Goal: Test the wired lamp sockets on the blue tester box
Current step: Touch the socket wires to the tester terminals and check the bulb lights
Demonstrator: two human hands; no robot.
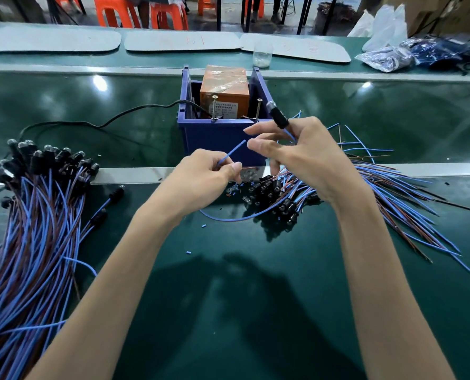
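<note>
Socket (279,117) in test: held up in the right hand (305,157), fingers curled round its body and lead, bulb end just beside the right screw (259,109) of the tester box (220,133). The left hand (209,174) pinches the free end of its blue wire (232,153), tip pointing at the box front and apart from both screws. No contact made yet.

Progress (judgement):
- Left bundle (36,201), laid roughly parallel on the surface (228,297): probably tested already.
- Right heap (283,198), tangled, just in front of the box: probably still to do.
- The 2 lots look similar in size, so roughly midway; 1 unit in hand. Left to do: bring its leads onto the 2 screws, check the bulb, set it aside, repeat.

Not resolved:
- This socket's brown lead: cannot pick it out behind the right hand.
- Bulb lit or dark: cannot tell.
- Label on the orange block (225,89) inside the box: unreadable.
- Left bundle is cut off by the frame edge; part of the heap is hidden by the right hand, so no count is possible.
</note>
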